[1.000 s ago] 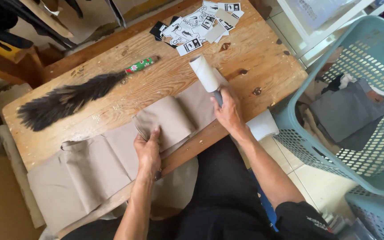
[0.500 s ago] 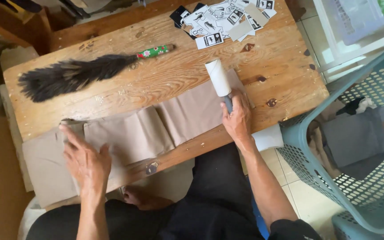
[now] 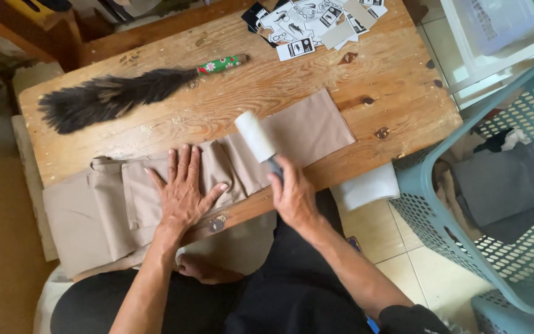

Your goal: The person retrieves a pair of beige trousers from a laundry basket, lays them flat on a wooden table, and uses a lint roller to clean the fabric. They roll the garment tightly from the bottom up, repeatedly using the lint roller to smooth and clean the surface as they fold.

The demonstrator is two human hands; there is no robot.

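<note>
head view: left hand (image 3: pixel 183 188) flat on beige trousers (image 3: pixel 230 170), right hand (image 3: pixel 293 195) gripping lint roller (image 3: pixel 256 136).

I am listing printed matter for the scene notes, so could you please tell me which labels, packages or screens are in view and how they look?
Paper tags: a loose pile at the wooden table's far edge; small white rectangles with black printing, some black or beige.
Clear plastic package: upper right, beyond the table; boxy, see-through.
No screens or signs in view.

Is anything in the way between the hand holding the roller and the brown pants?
Nothing visible. The right hand holds the lint roller directly on the tan trousers; the left hand presses flat on them further along.
</note>
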